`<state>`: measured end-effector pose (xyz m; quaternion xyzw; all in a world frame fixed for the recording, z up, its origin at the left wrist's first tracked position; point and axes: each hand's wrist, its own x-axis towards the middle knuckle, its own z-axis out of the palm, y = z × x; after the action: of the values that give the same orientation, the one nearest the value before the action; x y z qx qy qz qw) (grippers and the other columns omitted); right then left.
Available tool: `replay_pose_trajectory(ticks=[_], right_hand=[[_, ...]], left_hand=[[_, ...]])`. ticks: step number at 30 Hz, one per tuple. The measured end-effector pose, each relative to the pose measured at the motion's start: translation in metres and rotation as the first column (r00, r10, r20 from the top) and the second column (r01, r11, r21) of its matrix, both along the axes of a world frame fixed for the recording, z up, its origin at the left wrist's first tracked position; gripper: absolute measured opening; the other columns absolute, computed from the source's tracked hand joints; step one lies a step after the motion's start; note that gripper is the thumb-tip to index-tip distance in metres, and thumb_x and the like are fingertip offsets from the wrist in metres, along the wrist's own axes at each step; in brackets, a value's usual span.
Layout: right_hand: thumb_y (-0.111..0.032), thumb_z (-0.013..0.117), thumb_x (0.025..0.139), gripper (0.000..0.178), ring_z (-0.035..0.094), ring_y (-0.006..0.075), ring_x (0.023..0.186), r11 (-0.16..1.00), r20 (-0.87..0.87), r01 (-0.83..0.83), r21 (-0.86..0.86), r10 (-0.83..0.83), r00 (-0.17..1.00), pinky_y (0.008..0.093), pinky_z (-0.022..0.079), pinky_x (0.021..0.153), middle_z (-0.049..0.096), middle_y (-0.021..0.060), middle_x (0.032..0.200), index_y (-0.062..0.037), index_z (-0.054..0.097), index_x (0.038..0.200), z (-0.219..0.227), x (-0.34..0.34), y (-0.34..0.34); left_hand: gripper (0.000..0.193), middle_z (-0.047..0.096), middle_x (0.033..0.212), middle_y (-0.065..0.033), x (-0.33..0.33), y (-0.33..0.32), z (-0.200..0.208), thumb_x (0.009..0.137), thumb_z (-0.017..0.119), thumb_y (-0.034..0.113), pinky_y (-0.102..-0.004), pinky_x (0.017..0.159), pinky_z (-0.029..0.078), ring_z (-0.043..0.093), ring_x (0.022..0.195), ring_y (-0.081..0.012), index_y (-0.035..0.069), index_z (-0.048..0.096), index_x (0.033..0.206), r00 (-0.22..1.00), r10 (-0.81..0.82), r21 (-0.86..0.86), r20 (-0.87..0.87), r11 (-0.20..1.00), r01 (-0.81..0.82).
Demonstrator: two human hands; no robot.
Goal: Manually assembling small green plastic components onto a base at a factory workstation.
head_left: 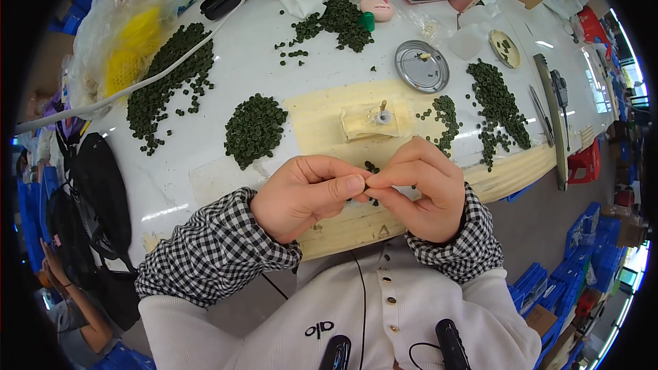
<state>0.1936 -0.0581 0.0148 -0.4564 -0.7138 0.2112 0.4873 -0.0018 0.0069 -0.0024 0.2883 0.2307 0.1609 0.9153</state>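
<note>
My left hand and my right hand meet at the table's near edge, each closed in a pinch. Between their fingertips is a small dark green part, mostly hidden by the fingers. Just beyond the fingertips, a few more green parts lie on the table. Farther back stands a block wrapped in yellowish tape, with a small white cup-like piece and a short pin on top. A round heap of dark green parts sits to the left, and a smaller curved group lies to the right.
More green parts are piled at far left, at the back and at right. A round metal lid lies behind the block. Tweezers and a long bar are at right. A white cable crosses the left side.
</note>
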Motion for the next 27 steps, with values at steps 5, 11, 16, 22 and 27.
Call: replay_pose_trajectory(ticks=[5, 11, 16, 22, 27], right_hand=[[-0.007, 0.079, 0.065, 0.022, 0.053, 0.0184, 0.063, 0.992, 0.102, 0.035, 0.118, -0.047, 0.994, 0.0283, 0.044, 0.054, 0.055, 0.0042, 0.075, -0.005, 0.066, 0.082, -0.001, -0.001, 0.001], [-0.008, 0.079, 0.064, 0.022, 0.054, 0.0188, 0.061, 0.981, 0.154, 0.088, 0.171, -0.115, 0.981, 0.0291, 0.044, 0.052, 0.055, 0.0042, 0.074, -0.0053, 0.066, 0.082, -0.002, -0.002, 0.001], [-0.008, 0.079, 0.064, 0.023, 0.054, 0.0185, 0.061, 0.979, 0.15, 0.092, 0.183, -0.12, 0.981, 0.0287, 0.044, 0.051, 0.056, 0.004, 0.074, -0.0054, 0.066, 0.083, -0.003, -0.001, 0.001], [-0.002, 0.077, 0.065, 0.023, 0.055, 0.0185, 0.063, 0.985, 0.11, 0.083, 0.152, -0.1, 0.989, 0.0284, 0.044, 0.053, 0.057, 0.0042, 0.076, -0.0055, 0.067, 0.086, -0.003, -0.003, 0.002], [0.003, 0.074, 0.065, 0.025, 0.056, 0.0186, 0.065, 0.989, 0.11, 0.059, 0.134, -0.074, 0.991, 0.0281, 0.045, 0.054, 0.059, 0.0049, 0.078, -0.0046, 0.067, 0.087, -0.005, -0.001, 0.003]], left_hand=[[0.017, 0.066, 0.084, -0.004, 0.0, -0.001, -0.002, 0.092, 0.059, 0.015, -0.0164, 0.046, 0.028, 0.035, 0.052, -0.0011, 0.001, 0.064, 0.101, 1.0, 0.005, 0.048, -0.012, 0.999, -0.004], [0.017, 0.067, 0.084, -0.003, 0.001, 0.001, 0.006, 0.091, 0.06, 0.016, -0.0159, 0.047, 0.029, 0.036, 0.053, 0.0004, 0.001, 0.066, 0.097, 0.996, 0.036, 0.13, -0.082, 0.991, -0.025], [0.016, 0.067, 0.086, -0.0035, 0.001, 0.001, 0.014, 0.091, 0.059, 0.014, -0.0152, 0.051, 0.034, 0.042, 0.058, 0.0003, 0.001, 0.067, 0.097, 0.992, 0.025, 0.197, -0.124, 0.98, -0.001], [0.016, 0.068, 0.088, -0.0056, 0.002, 0.001, 0.016, 0.09, 0.06, 0.012, -0.0188, 0.073, 0.046, 0.059, 0.08, -0.0062, -0.001, 0.066, 0.097, 0.989, 0.068, 0.23, -0.131, 0.973, -0.037], [0.016, 0.068, 0.087, -0.0055, 0.002, 0.001, 0.015, 0.09, 0.06, 0.012, -0.0187, 0.072, 0.046, 0.059, 0.08, -0.0059, -0.001, 0.066, 0.096, 0.984, 0.077, 0.254, -0.159, 0.967, -0.034]])
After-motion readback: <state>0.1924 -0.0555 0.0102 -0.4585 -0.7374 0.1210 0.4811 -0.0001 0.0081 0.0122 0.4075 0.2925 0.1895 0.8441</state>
